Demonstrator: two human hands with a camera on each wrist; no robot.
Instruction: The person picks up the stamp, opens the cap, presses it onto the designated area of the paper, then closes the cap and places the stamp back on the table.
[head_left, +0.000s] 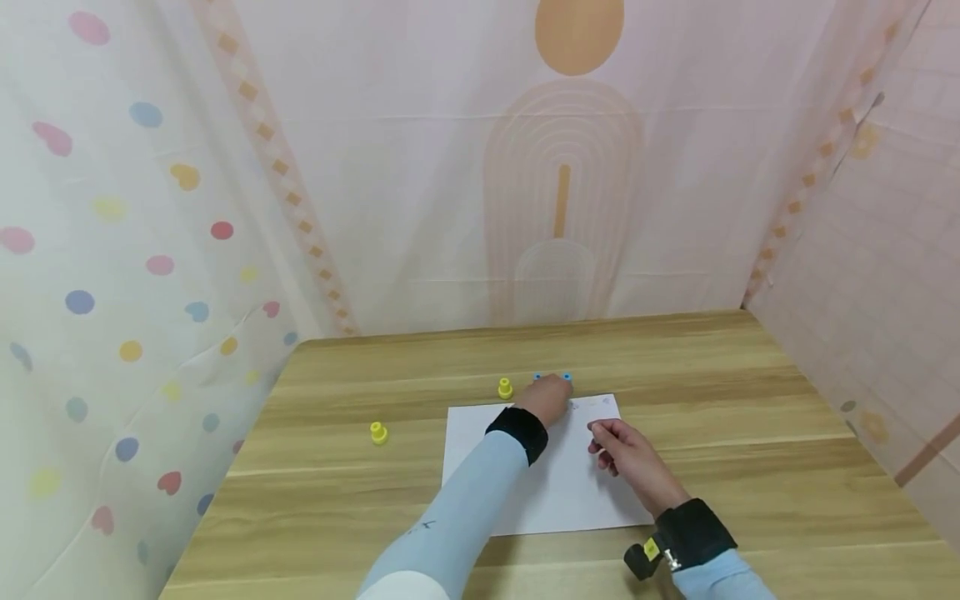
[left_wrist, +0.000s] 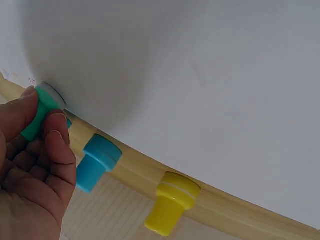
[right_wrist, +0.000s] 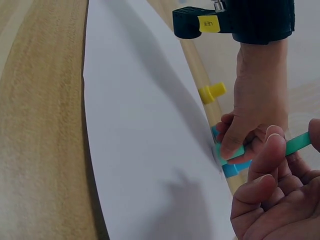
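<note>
Green stamper [left_wrist: 44,107], as its shape suggests, is at the far edge of the white paper [head_left: 570,483], toward that edge's right end, with its pale flat end turned to the paper. Whether that end presses on the paper or sits just above it, I cannot tell. The left hand [head_left: 550,398] pinches it by the narrow green part between thumb and finger, probably so that the flat end is free to face the paper. The right hand [head_left: 626,454] is above the paper's right side, nearer the person, with thumb and finger pinching a small green piece [right_wrist: 298,143]; by its colour this may be the stamper's cap, held aside so as not to lose it. So the stamper lies within the left hand's fingers, and beyond the right hand as the person looks.

Small faint marks [head_left: 600,403] show at the paper's far right corner. Just past the far edge, close about the left hand, stand a blue piece [left_wrist: 98,160] and a second blue one [head_left: 567,377], with a yellow piece [head_left: 506,388] farther left. Another yellow one [head_left: 378,433] stands on the tabletop [head_left: 330,500], well apart from the paper's left side. Their places off the paper likely leave its surface free for marking.
</note>
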